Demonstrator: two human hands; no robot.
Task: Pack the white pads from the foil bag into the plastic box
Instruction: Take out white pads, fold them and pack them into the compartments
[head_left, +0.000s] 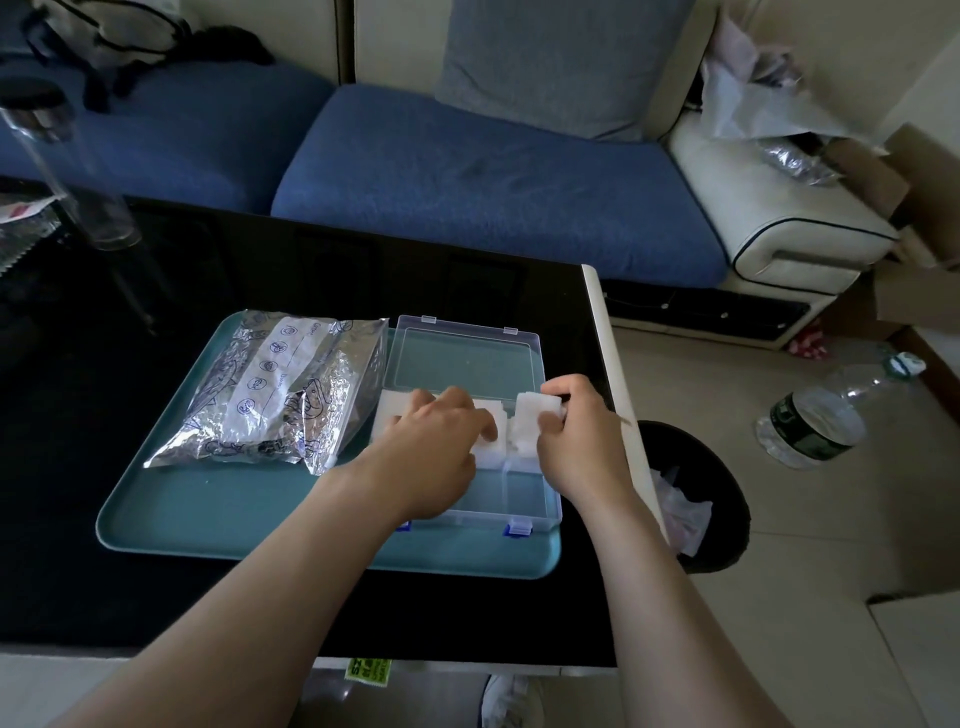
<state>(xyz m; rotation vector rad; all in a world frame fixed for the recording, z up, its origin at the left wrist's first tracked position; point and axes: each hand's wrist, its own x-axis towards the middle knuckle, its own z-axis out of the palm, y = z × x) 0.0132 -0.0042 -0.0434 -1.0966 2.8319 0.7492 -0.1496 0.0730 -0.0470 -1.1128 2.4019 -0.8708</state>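
The right hand (576, 431) pinches one white pad (535, 405) at the far right of the plastic box (514, 493). The left hand (436, 441) lies curled over the white pads (387, 408) inside; I cannot tell its grip. Best to steady that row and seat the new pad snugly. The foil bag (270, 395) lies left of the box on a teal tray (234, 514) on the black counter (104, 571), with a blue sofa (467, 171) beyond.
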